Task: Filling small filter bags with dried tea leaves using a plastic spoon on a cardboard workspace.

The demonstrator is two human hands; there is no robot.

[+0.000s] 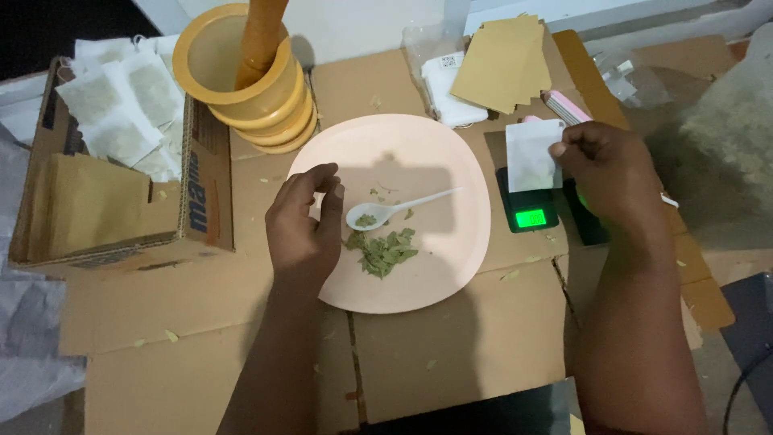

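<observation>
**A:** Head view. What stage does the work appear to have reached?

**B:** Midway, by the look of it. A small heap of crushed green dried leaves [383,251] lies on the round pale pink plate [451,258], at about 7 o'clock from the plate's centre. A white plastic spoon [394,209] rests just above the heap, its bowl carrying a few flakes. In the open brown cardboard box [201,201] at 9 o'clock lie white filled sachets [121,109], which suggests several portions are already packed. Leaves remain on the plate, so more are probably still to be portioned.

**A:** And the white paper sachet [531,153]?

**B:** It is held over the small black digital scale with a lit green display [527,211], at 3 o'clock from the plate. Whether it rests on the pan cannot be told.

**A:** The grips?

**B:** The right hand [600,173] pinches the sachet's right edge between thumb and fingertips. The left hand [306,225] hovers at the plate's 9 o'clock rim, fingers loosely curled and holding nothing, next to the spoon's bowl.

**A:** Surroundings?

**B:** A yellow wooden mortar with pestle [250,76] at 11 o'clock; tan paper envelopes [503,60] at 1 o'clock.
</observation>
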